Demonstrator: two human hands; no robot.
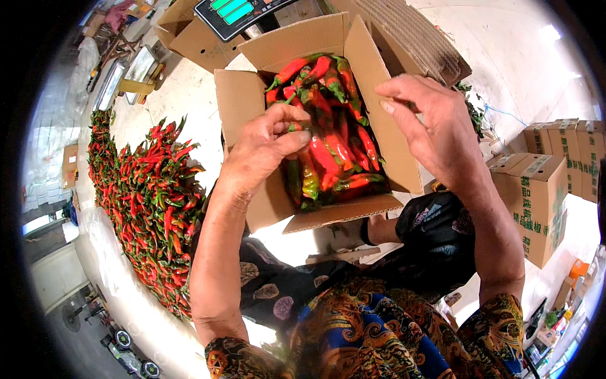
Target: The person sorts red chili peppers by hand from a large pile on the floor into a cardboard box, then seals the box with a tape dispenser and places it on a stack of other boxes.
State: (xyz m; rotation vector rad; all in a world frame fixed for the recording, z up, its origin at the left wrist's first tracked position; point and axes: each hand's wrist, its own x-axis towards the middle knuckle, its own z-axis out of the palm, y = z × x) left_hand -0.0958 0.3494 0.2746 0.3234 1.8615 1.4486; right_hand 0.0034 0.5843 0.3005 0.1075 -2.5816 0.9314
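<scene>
The red peppers point(325, 158) lie in the open carton point(344, 218), toward four o'clock from the fingers of the left hand point(266, 146) and five to eight o'clock from the right hand point(435, 123). The long central ones run roughly eleven to five. The left fingers, nearer, close in around a green stem point(293, 127); their grip I cannot tell. The right fingers are empty, slightly apart.

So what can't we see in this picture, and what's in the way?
Head view:
- Lower peppers in the open box: hidden by the top peppers.
- Inside the closed boxes: hidden by their cardboard.
- Top of the display: cut off by the picture's upper edge.
- Anything inside the left hand: hidden by its fingers.
</scene>
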